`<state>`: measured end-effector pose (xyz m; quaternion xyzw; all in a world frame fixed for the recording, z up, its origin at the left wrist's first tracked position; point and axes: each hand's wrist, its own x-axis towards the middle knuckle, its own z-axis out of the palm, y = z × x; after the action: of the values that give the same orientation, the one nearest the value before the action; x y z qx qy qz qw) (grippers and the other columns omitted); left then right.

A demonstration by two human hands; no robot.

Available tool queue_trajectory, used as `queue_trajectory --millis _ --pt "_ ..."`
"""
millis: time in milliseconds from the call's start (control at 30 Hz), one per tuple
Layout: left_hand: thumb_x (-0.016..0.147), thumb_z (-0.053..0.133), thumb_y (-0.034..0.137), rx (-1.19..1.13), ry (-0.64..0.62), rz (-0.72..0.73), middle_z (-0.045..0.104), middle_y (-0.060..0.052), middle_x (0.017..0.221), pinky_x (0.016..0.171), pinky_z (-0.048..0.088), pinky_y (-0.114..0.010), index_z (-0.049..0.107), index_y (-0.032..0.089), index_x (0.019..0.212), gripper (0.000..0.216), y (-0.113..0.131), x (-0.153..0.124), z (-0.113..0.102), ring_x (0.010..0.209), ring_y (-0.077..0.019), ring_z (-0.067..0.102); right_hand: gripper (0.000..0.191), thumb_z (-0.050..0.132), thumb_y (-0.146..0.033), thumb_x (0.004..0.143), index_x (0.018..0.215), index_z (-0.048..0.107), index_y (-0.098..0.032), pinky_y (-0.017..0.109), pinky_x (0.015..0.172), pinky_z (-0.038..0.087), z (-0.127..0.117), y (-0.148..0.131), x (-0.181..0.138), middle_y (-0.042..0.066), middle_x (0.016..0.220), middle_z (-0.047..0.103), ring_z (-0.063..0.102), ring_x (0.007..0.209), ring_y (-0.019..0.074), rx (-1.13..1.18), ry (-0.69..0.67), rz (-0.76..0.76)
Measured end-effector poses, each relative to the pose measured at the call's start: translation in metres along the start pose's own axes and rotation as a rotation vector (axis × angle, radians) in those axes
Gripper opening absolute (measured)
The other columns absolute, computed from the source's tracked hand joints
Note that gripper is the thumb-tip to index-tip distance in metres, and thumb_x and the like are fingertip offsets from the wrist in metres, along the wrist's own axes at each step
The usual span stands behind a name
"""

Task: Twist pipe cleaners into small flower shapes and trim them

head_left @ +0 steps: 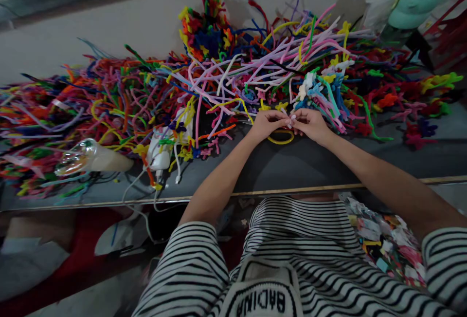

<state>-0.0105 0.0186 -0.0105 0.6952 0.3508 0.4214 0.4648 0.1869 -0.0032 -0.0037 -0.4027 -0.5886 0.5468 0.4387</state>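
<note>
Tiny pale pink piece [293, 118] sits pinched between both hands over the desk [310, 166], too small to make out its exact shape. Left hand [269, 124] has thumb and finger closed on it, right hand [312, 124] pinches from the other side, probably fingertips only because it's so little. Yellow loop [280, 139], maybe a scissors handle, lies just on the near side, in easy reach. A blue-and-white fuzzy bundle [337, 95] is beside the right hand on the far side. Beyond, long pink and lilac stems [302, 54] pile up, pushed back for elbow room I'd guess. White adapter [159, 150] sits off left, cable dangling.
</note>
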Motion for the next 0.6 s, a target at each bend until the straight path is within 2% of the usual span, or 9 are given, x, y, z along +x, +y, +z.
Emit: queue_trajectory --millis 167,333,467,600 --pt "0.068 0.088 0.061 -0.035 -0.057 -0.019 0.076 -0.006 0.080 0.070 0.062 -0.029 0.070 0.016 0.081 0.050 -0.003 0.001 -0.001 0.072 -0.0143 0.073 0.054 0.094 -0.057 0.059 0.082 0.068 -0.015 0.023 0.041 0.040 -0.001 -0.002 -0.002 0.003 0.065 0.067 0.056 0.049 0.0099 -0.019 -0.028 0.026" --pt "0.077 0.083 0.057 0.090 -0.082 0.036 0.072 -0.004 0.078 0.064 0.056 -0.025 0.066 0.015 0.083 0.045 0.002 -0.002 0.002 0.068 -0.0119 0.069 0.054 0.095 -0.056 0.057 0.079 0.068 -0.015 0.022 0.041 0.036 -0.002 -0.005 -0.004 0.000 0.058 0.063 0.053 0.045 0.0085 -0.016 -0.032 0.054" --pt "0.085 0.079 0.053 0.264 -0.033 0.153 0.070 -0.002 0.078 0.065 0.052 -0.026 0.070 0.018 0.100 0.039 0.007 -0.005 0.004 0.069 -0.0127 0.066 0.049 0.094 -0.052 0.060 0.079 0.069 -0.014 0.022 0.041 0.031 -0.002 -0.005 -0.004 -0.002 0.055 0.060 0.045 0.042 0.0058 -0.016 -0.009 0.034" --pt "0.089 0.073 0.057 0.364 -0.003 0.244 0.070 -0.001 0.076 0.065 0.049 -0.026 0.074 0.022 0.113 0.043 0.008 -0.007 0.003 0.065 -0.0127 0.062 0.046 0.090 -0.049 0.065 0.086 0.068 -0.015 0.022 0.042 0.032 0.000 -0.007 -0.004 -0.001 0.062 0.064 0.047 0.045 0.0059 0.030 0.003 0.040"
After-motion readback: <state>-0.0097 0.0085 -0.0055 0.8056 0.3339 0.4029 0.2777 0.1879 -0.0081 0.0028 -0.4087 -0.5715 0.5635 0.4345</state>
